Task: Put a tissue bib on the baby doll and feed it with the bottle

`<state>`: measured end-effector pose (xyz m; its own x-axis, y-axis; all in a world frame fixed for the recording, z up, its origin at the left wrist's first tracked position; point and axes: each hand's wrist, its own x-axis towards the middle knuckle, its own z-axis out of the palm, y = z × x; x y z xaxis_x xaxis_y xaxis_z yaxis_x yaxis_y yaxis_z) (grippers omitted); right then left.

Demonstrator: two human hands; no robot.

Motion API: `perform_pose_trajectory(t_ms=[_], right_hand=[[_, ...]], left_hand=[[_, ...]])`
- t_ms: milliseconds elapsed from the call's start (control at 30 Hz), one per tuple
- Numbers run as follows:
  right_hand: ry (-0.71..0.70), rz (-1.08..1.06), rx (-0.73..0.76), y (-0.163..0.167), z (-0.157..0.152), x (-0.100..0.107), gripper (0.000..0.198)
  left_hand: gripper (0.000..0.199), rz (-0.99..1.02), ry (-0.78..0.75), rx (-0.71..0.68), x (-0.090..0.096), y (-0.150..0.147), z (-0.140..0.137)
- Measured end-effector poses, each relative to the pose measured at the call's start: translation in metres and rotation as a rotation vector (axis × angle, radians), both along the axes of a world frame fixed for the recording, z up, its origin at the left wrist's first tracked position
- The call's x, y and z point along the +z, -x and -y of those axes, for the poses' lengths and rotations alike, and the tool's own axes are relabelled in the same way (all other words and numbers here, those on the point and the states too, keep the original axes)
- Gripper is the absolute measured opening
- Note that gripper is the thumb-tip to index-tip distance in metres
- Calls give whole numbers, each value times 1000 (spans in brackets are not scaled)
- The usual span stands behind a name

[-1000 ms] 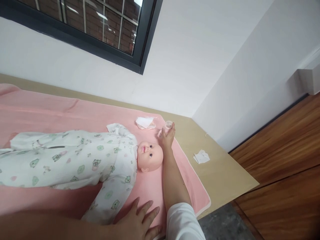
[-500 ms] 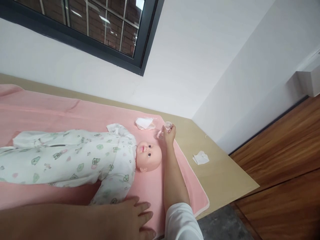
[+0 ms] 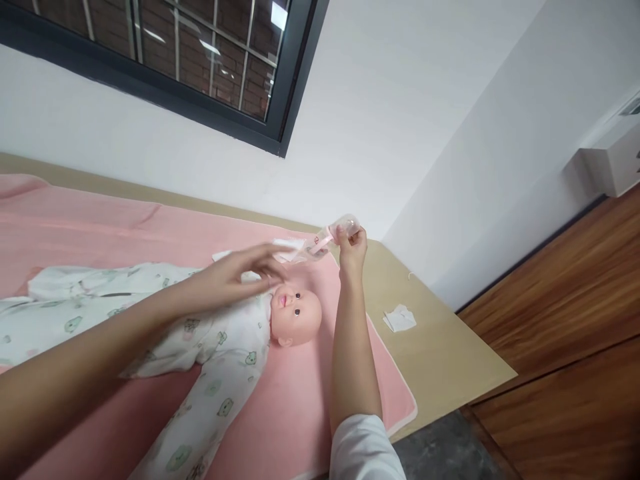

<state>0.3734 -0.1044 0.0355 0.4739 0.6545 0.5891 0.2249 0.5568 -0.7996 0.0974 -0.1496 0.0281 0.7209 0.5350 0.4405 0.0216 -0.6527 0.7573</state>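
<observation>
One baby doll (image 3: 295,315) lies on its back on the pink mat (image 3: 100,227), dressed in one white printed sleepsuit (image 3: 150,313), head pointing toward the room corner.

Right hand (image 3: 353,248): raised above and just beyond the doll's head, fingers closed around the far end of one small clear bottle with pink trim (image 3: 333,235). The bottle is held off the mat, tilted, its near end directed back toward the doll's chest side. Its contents cannot be determined.

Left hand (image 3: 240,270): hovering over the doll's upper chest, fingers spread and extended, grasping nothing. Its fingertips come close to the bottle's near end; whether they touch it cannot be told.

One folded white cloth (image 3: 290,245) lies on the mat beyond the doll's head, partly hidden behind the left fingertips and the bottle. A second white cloth (image 3: 400,318) lies on the bare tan tabletop (image 3: 450,353), well apart from the doll, past the mat's edge.

Count: one doll, one bottle, two cloths, one mat.
</observation>
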Motion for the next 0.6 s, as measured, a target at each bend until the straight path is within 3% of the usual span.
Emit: perform_pose_trajectory(t_ms=[100,233,367,600], right_hand=[[7,77,181,27,19,16,52],[50,199,485,66,40,24,57],[110,269,623,97,53,21,60],[76,212,618,126,63,10,63]], left_hand=[[61,275,66,258,-2,3,-13],[77,321,118,398,-1,10,-23],[89,160,259,268,8,31,-26],[86,-26,175,113,23,41,-13]])
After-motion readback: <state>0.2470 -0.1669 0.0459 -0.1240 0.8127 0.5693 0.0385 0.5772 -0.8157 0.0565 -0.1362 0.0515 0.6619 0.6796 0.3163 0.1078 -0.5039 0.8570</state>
